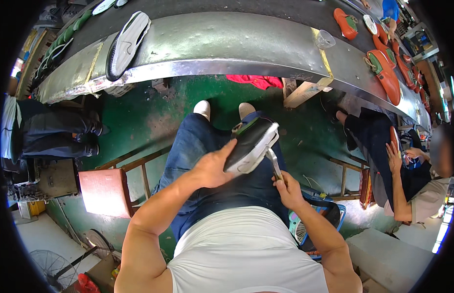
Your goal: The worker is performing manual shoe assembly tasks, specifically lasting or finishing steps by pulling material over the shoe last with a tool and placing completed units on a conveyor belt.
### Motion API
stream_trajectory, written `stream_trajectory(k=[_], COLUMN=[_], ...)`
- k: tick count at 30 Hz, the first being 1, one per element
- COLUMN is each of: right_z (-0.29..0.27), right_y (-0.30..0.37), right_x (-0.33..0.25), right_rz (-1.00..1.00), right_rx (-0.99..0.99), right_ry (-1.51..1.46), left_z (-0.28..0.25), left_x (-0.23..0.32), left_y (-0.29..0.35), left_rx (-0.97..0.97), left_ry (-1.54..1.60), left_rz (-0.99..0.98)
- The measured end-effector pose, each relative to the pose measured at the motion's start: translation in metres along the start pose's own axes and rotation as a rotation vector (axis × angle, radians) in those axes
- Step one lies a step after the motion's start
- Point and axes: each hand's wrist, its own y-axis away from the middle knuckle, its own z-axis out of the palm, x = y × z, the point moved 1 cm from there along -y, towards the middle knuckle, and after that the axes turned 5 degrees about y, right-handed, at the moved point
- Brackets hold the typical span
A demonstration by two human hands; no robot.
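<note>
Over my lap, my left hand (pixel 213 168) is closed around the heel end of a black shoe upper (pixel 246 141) stretched on a green last (pixel 244 128). Its white lower edge faces right, toward my right hand (pixel 288 190). That hand grips the handle of metal pincers (pixel 274 165). The head of the pincers meets the shoe's white edge; whether the jaws bite on it cannot be made out. On the metal bench edge ahead, to the left, lies a white shoe sole (pixel 127 46) with a dark rim.
A metal-edged bench (pixel 227 36) curves across the front. Orange shoes (pixel 385 75) on green lasts and a clear plastic cup (pixel 325 39) stand at its right. A brown stool (pixel 106 193) is at my left. A seated co-worker (pixel 412 195) handles an orange shoe at right; another person (pixel 51 127) stands left.
</note>
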Motion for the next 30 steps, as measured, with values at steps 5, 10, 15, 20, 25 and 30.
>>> stream_trajectory(k=[5, 10, 15, 20, 25, 30], right_z=[0.018, 0.008, -0.012, -0.038, -0.035, -0.051], right_y=[0.024, 0.021, 0.006, -0.009, -0.037, -0.069], right_x=[0.012, 0.0, -0.034, -0.071, -0.092, -0.125], right_rz=[-0.044, 0.041, 0.07, 0.071, 0.12, 0.121], right_rx=[0.196, 0.191, 0.121, -0.268, -0.487, -0.637], right_ry=[-0.213, -0.094, 0.094, 0.178, 0.27, 0.465], left_z=[-0.052, -0.058, -0.029, 0.026, 0.039, 0.05], left_x=[0.047, 0.076, 0.018, -0.04, -0.035, -0.012], left_y=[0.018, -0.008, -0.088, -0.038, -0.022, -0.019], left_rx=[0.484, 0.343, 0.301, 0.3, 0.629, 0.722], left_ry=[-0.051, 0.463, 0.288, 0.096, 0.056, -0.193], left_rz=[0.607, 0.619, 0.077, 0.123, 0.222, 0.503])
